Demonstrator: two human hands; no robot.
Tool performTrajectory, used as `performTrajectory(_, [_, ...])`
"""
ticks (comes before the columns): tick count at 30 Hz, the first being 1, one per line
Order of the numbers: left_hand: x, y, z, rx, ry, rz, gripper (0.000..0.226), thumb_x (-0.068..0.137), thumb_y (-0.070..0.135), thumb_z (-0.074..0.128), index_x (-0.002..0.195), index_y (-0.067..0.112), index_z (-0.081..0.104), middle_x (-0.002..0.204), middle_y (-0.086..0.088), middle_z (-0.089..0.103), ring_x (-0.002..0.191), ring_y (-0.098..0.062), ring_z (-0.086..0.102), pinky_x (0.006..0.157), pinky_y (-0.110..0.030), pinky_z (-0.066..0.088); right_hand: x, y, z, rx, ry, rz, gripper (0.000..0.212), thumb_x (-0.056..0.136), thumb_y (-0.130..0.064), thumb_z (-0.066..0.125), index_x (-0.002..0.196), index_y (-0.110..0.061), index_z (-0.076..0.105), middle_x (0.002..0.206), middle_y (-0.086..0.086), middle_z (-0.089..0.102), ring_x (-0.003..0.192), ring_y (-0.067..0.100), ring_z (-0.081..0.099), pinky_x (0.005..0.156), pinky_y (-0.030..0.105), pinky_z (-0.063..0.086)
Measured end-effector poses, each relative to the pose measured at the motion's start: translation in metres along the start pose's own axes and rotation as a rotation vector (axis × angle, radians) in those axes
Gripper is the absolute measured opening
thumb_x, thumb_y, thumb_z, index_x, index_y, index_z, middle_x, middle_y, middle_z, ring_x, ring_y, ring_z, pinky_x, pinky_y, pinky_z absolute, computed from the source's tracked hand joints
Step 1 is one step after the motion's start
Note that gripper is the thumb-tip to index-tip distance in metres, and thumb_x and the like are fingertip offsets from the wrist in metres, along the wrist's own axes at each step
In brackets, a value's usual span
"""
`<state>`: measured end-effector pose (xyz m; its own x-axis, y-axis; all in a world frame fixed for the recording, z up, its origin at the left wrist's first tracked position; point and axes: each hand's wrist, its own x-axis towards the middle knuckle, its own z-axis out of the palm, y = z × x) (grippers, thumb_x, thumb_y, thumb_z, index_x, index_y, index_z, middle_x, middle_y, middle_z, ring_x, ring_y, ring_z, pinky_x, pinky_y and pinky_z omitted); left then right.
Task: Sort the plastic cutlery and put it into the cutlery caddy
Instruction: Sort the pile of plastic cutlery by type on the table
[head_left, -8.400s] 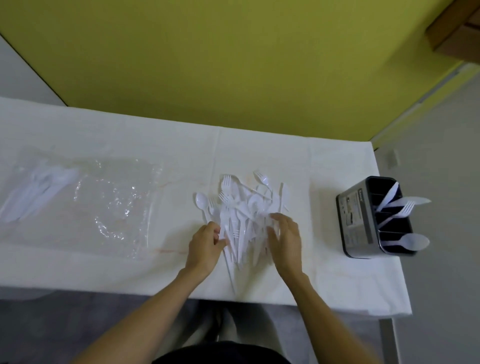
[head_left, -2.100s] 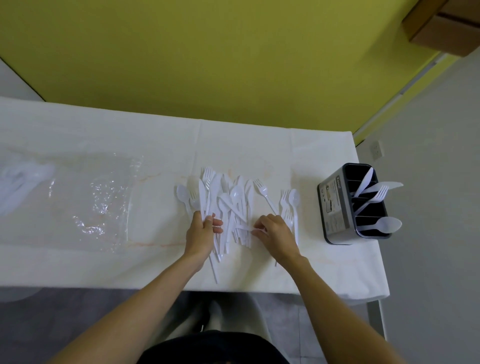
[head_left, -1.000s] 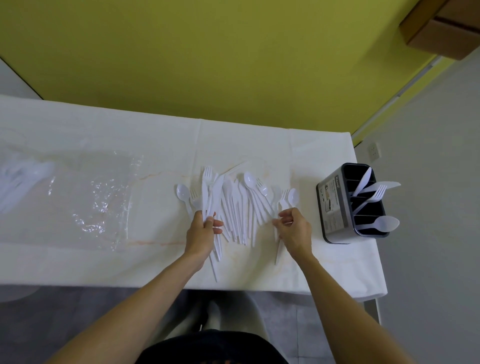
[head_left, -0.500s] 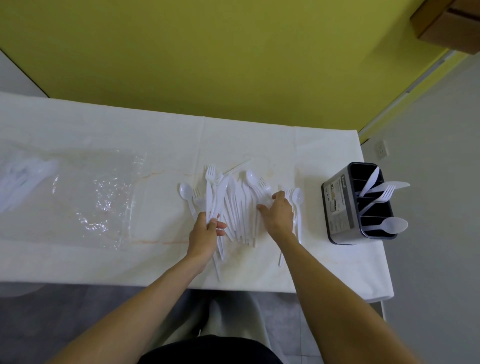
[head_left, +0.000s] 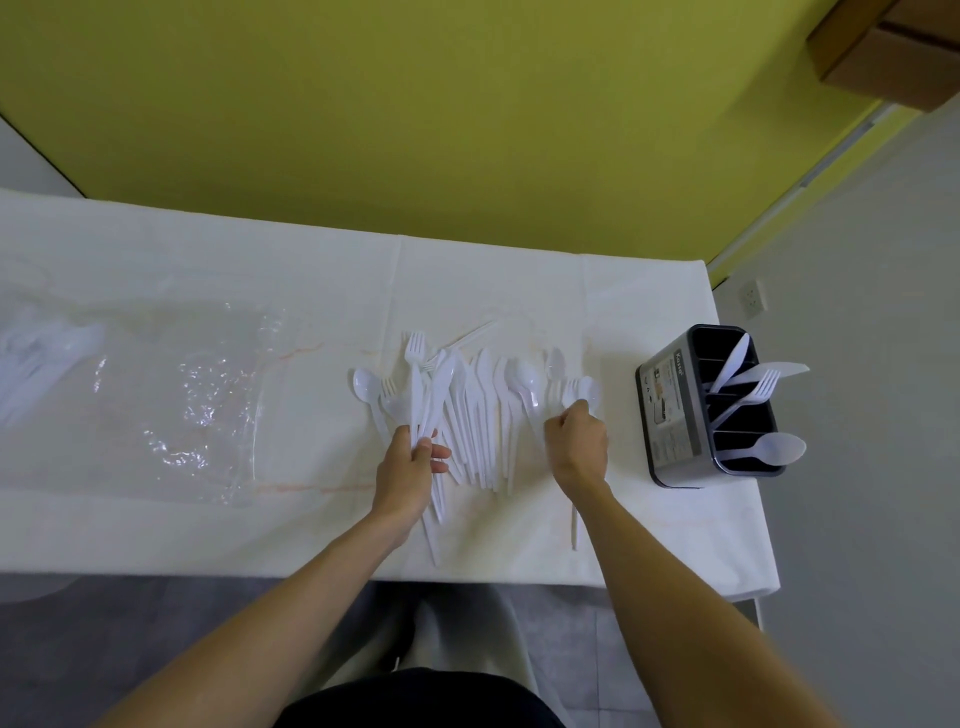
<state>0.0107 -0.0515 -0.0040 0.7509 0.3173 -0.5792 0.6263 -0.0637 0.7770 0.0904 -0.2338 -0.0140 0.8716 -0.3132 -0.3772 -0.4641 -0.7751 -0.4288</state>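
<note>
Head view: the cutlery caddy (head_left: 670, 415) stands at the right end of the counter (head_left: 311, 291), with a few pieces already poking out of its compartments. The cutlery (head_left: 478, 410) lies fanned out to the caddy's left, long axes running away from the person, handles nearest them. The right hand (head_left: 576, 441), nearer the caddy, curls round a piece or two at the fan's caddy-side edge. The left hand (head_left: 410, 465), farther off, grips a bundle of handles. For the right hand, the caddy looks like a short carry rightward.

Clear bag (head_left: 197, 395) (crumpled) lies on white table (head_left: 649, 312).
</note>
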Motion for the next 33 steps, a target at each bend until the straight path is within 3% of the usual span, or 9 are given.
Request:
performTrajectory(4, [-0.001, -0.001, 0.0, 0.006, 0.002, -0.004, 0.023, 0.104, 0.021, 0.031, 0.113, 0.014, 0.05, 0.091, 0.004, 0.067, 0.082, -0.011, 0.065, 0.092, -0.036, 0.05, -0.006, -0.001, -0.001, 0.072, 0.06, -0.054, 0.01, 0.091, -0.004, 0.042, 0.1, -0.007, 0.043, 0.078, 0.006, 0.052, 0.073, 0.027, 0.052, 0.058, 0.032, 0.037])
performTrajectory(8, [-0.001, -0.002, 0.0, 0.007, 0.005, -0.004, 0.022, 0.103, 0.02, 0.032, 0.113, 0.013, 0.05, 0.091, 0.003, 0.067, 0.081, -0.011, 0.065, 0.089, -0.034, 0.051, -0.01, -0.01, 0.007, -0.017, -0.011, -0.164, 0.018, 0.095, -0.019, 0.054, 0.109, -0.009, 0.046, 0.089, 0.003, 0.057, 0.08, 0.024, 0.058, 0.063, 0.031, 0.041])
performTrajectory(15, [0.0, -0.002, -0.004, 0.01, 0.018, 0.003, 0.022, 0.104, 0.021, 0.031, 0.112, 0.013, 0.05, 0.093, 0.002, 0.067, 0.083, -0.012, 0.065, 0.084, -0.031, 0.051, 0.002, -0.006, 0.005, 0.026, 0.02, -0.006, 0.019, 0.098, -0.015, 0.048, 0.111, -0.002, 0.051, 0.101, 0.014, 0.062, 0.086, 0.029, 0.06, 0.065, 0.034, 0.046])
performTrajectory(18, [0.0, -0.003, -0.005, 0.003, 0.018, -0.005, 0.021, 0.104, 0.021, 0.031, 0.112, 0.014, 0.049, 0.093, 0.001, 0.067, 0.083, -0.013, 0.066, 0.083, -0.03, 0.051, -0.001, -0.007, 0.005, 0.017, -0.009, -0.087, 0.018, 0.096, -0.023, 0.053, 0.097, -0.005, 0.054, 0.082, 0.008, 0.061, 0.075, 0.026, 0.06, 0.062, 0.035, 0.049])
performTrajectory(20, [0.001, -0.004, -0.004, -0.001, 0.017, -0.008, 0.021, 0.104, 0.021, 0.031, 0.112, 0.014, 0.049, 0.093, 0.001, 0.068, 0.082, -0.013, 0.066, 0.085, -0.032, 0.052, -0.006, -0.013, 0.006, 0.004, -0.099, -0.129, 0.032, 0.092, -0.039, 0.061, 0.082, -0.009, 0.052, 0.068, 0.003, 0.055, 0.062, 0.019, 0.054, 0.057, 0.031, 0.045])
performTrajectory(23, [0.0, -0.005, -0.003, -0.004, 0.025, -0.01, 0.022, 0.103, 0.02, 0.032, 0.113, 0.013, 0.05, 0.093, 0.0, 0.069, 0.081, -0.015, 0.067, 0.083, -0.031, 0.052, -0.01, -0.024, 0.015, 0.022, -0.187, -0.108, 0.043, 0.083, -0.05, 0.069, 0.086, -0.011, 0.051, 0.069, 0.0, 0.052, 0.059, 0.013, 0.049, 0.056, 0.025, 0.038])
performTrajectory(26, [0.002, -0.006, -0.002, -0.006, 0.039, -0.002, 0.022, 0.103, 0.019, 0.033, 0.113, 0.013, 0.052, 0.093, -0.002, 0.069, 0.08, -0.016, 0.068, 0.083, -0.031, 0.054, -0.009, -0.036, 0.023, 0.027, -0.227, -0.102, 0.046, 0.08, -0.048, 0.073, 0.086, -0.009, 0.049, 0.066, -0.002, 0.047, 0.056, 0.011, 0.046, 0.051, 0.021, 0.032])
performTrajectory(28, [0.003, -0.006, -0.002, -0.01, 0.042, -0.003, 0.022, 0.103, 0.019, 0.033, 0.113, 0.013, 0.052, 0.093, -0.002, 0.07, 0.081, -0.018, 0.068, 0.083, -0.031, 0.054, -0.006, -0.043, 0.025, 0.03, -0.264, -0.107, 0.043, 0.082, -0.041, 0.074, 0.072, -0.008, 0.048, 0.057, -0.002, 0.043, 0.047, 0.01, 0.041, 0.045, 0.02, 0.028])
performTrajectory(33, [0.001, -0.004, -0.004, -0.003, 0.048, 0.003, 0.021, 0.102, 0.018, 0.034, 0.111, 0.014, 0.052, 0.093, -0.001, 0.07, 0.079, -0.017, 0.068, 0.073, -0.024, 0.05, -0.002, -0.046, 0.017, 0.104, -0.339, -0.063, 0.038, 0.085, -0.019, 0.071, 0.055, -0.008, 0.05, 0.054, 0.005, 0.054, 0.046, 0.014, 0.053, 0.049, 0.02, 0.043])
